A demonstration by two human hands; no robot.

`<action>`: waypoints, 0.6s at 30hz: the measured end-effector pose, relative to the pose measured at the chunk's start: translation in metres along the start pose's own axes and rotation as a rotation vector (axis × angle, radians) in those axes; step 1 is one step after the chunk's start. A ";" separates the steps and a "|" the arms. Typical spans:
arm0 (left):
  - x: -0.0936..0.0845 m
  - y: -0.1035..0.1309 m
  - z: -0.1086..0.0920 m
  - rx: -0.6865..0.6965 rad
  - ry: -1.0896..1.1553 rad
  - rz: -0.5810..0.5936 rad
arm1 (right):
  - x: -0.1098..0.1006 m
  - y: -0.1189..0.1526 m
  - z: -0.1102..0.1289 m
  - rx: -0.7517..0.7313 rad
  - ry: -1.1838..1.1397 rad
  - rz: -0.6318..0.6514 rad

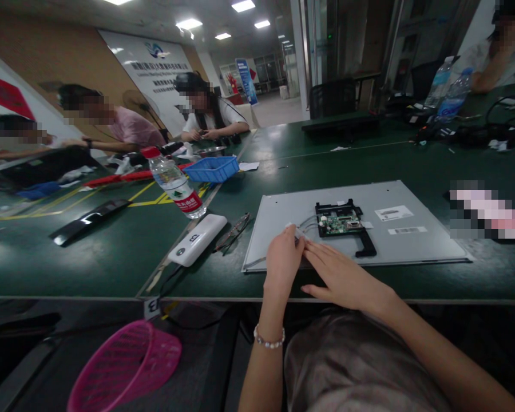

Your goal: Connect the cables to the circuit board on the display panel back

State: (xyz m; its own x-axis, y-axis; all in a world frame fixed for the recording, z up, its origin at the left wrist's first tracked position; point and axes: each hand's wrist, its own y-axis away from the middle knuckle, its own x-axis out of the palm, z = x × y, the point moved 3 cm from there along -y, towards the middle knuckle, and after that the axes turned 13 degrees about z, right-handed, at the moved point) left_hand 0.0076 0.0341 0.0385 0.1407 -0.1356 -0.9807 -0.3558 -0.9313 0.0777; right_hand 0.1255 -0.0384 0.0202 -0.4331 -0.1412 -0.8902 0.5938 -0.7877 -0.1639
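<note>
A flat grey panel [283,212] lies on the green table. On it sits a black frame [364,243] with a green circuit board [341,223], from which thin grey wires [308,222] run left toward my hands. Over the panel's front left part, my left hand [283,257] has its fingers bent together at the wires' end; what they hold is too small to name. Beside it, my right hand [343,274] reaches in from the right, fingertips touching near the left fingers, its thumb apart from the other fingers. Nothing shows in its grasp.
Left of the panel are glasses [233,233], a white power bank [197,240], a water bottle [178,189] and a blue basket [214,169]. A black strip [89,222] lies farther left. A pink basket [124,366] stands below the table edge. Several people sit around.
</note>
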 end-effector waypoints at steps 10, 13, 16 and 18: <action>0.003 -0.002 0.000 -0.039 -0.017 0.001 | 0.001 0.007 0.005 0.034 0.074 -0.007; 0.001 -0.002 -0.002 -0.009 -0.040 -0.004 | -0.009 0.016 0.006 0.031 0.051 0.017; 0.000 -0.003 -0.004 0.013 -0.078 -0.016 | -0.030 0.032 -0.004 0.076 -0.007 0.015; -0.002 -0.003 -0.005 0.017 -0.099 -0.051 | -0.048 0.044 -0.023 0.149 -0.021 -0.041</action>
State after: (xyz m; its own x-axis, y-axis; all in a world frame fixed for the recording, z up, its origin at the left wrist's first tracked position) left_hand 0.0127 0.0351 0.0413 0.0672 -0.0529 -0.9963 -0.3660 -0.9303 0.0247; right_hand 0.1882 -0.0529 0.0464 -0.4698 -0.1186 -0.8747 0.4692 -0.8729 -0.1337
